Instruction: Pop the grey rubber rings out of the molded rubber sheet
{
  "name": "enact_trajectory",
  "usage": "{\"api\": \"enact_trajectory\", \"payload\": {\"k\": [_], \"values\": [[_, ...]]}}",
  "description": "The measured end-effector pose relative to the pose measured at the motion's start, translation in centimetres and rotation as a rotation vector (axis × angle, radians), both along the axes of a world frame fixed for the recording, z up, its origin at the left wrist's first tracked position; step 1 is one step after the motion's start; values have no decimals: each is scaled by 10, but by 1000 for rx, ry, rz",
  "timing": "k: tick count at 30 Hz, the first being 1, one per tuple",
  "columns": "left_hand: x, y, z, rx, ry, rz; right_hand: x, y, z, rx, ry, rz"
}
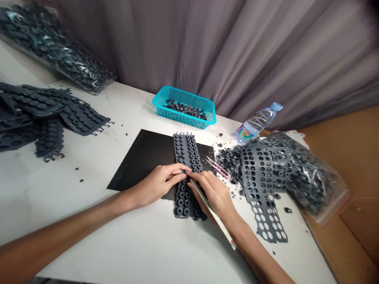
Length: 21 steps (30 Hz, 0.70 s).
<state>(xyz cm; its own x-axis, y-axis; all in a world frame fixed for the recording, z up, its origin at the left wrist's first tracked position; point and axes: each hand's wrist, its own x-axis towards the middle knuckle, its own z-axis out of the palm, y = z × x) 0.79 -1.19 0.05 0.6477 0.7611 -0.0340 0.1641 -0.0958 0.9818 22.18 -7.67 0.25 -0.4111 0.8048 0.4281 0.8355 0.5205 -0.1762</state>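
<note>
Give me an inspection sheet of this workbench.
Surface: white table, with a black mat in the middle.
Job's things: rubber ring strip lying across the mat; thin tool.
Clutter: teal basket of rings, pink snips, punched sheet, water bottle, left bag, right bag, stacked sheets, loose bits.
Grippers: left hand presses the strip; right hand holds the tool against it.
Cables: nothing seen.
Surroundings: grey curtain behind; brown surface to the right.
</note>
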Motion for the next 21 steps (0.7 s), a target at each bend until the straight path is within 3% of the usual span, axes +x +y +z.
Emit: {"api": "enact_trajectory", "payload": {"k": [8, 11, 14, 16, 21], "values": [[2, 1, -2, 46, 5, 11, -6, -2, -12, -31, 0, -74], [2, 0, -2, 62, 40, 38, -4, -2, -9, -69, 126, -236], [1, 1, -2, 60, 84, 32, 15, 0, 0, -59, 266, -516], [0, 2, -1, 62, 100, 14, 39, 1, 6, -86, 219, -660], [-5, 4, 0, 28, 51, -48, 82, 3, 12, -53, 147, -716]]}}
